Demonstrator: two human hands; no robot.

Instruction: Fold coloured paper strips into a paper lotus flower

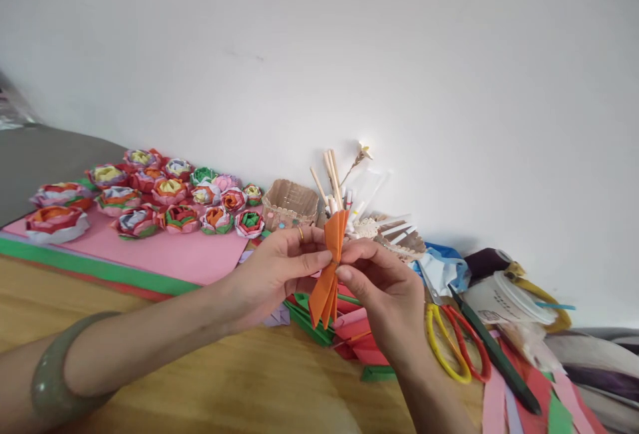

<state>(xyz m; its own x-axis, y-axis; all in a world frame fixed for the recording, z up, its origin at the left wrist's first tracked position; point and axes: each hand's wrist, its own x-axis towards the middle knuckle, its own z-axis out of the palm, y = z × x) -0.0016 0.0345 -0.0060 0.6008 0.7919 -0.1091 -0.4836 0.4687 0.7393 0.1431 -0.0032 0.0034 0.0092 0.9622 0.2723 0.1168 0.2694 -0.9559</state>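
Note:
Between my two hands is an orange folded paper piece [327, 291], pinched narrow at its middle and fanned at both ends like a bow. My left hand [284, 264] grips it from the left, thumb and fingers closed near the waist. From the other side my right hand [387, 287] pinches the same waist with thumb and fingertips. Something thin and dark shows at the waist, too small to make out. Below lie red, pink and green folded papers [352, 337], partly hidden by my hands.
Several paper flowers [180, 217] stand on pink paper sheets [210, 257] at the left. A woven basket [289, 204] and a holder with sticks [333, 174] are by the wall. Scissors [464, 347], a dark green pen-like tool [499, 354], a white-lidded tub [506, 297] and paper strips [536, 387] lie right.

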